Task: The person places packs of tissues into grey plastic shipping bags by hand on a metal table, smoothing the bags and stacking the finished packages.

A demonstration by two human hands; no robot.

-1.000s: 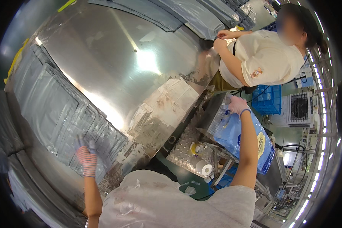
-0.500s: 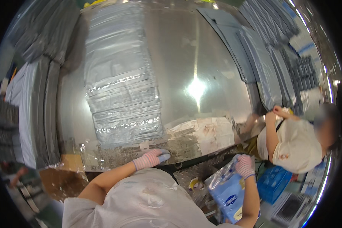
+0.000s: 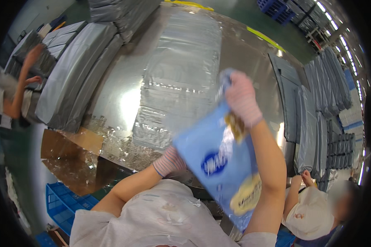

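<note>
My right hand [image 3: 243, 99], in a pink striped glove, is closed on the top end of a blue printed plastic bag [image 3: 235, 175]. The bag hangs slantwise in front of me, above the metal table's near edge, and is a little blurred. My left hand [image 3: 170, 162], gloved the same way, is at the bag's left edge; its fingers are hidden there, so I cannot tell whether they grip it. Beyond the bag, a row of overlapping grey plastic bags [image 3: 181, 70] lies flat on the metal table [image 3: 115, 96].
An open cardboard box [image 3: 70, 142] stands at the table's near left corner, over a blue crate [image 3: 66, 206]. Stacks of grey bags [image 3: 76, 78] line the left side, with more grey bags [image 3: 305, 127] on the right. One co-worker [image 3: 311, 212] is at right, another [image 3: 12, 96] at left.
My right hand has lifted the blue bag from low on the right to over the table's near edge. The view has turned, and my left hand now meets the bag's edge.
</note>
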